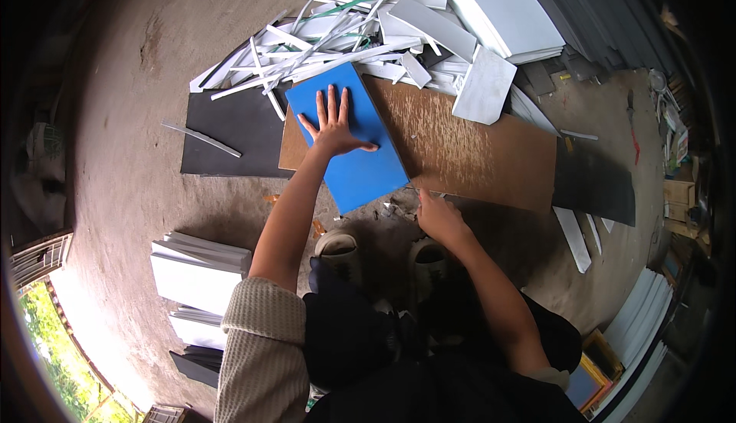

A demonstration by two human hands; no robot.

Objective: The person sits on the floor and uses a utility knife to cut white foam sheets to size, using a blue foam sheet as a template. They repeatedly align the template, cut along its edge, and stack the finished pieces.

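A rectangular blue board [354,168] lies at a slant on a scuffed brown board [491,147]. My left hand [333,128] presses flat on its upper part, fingers spread wide. By the blue board's lower right corner is my right hand [441,214], fingers closed. A thin sliver shows at the fingertips beside the corner; what it belongs to is hidden in the hand. Dark sheets [230,133] stick out from under the brown board at both ends.
Beyond the boards is a heap of white offcuts and strips [345,40]. Large white sheets [498,9] are stacked at the far right. Stacked white panels [201,270] stand at the near left. My shoes [339,248] are just below the blue board, near small scraps on the floor.
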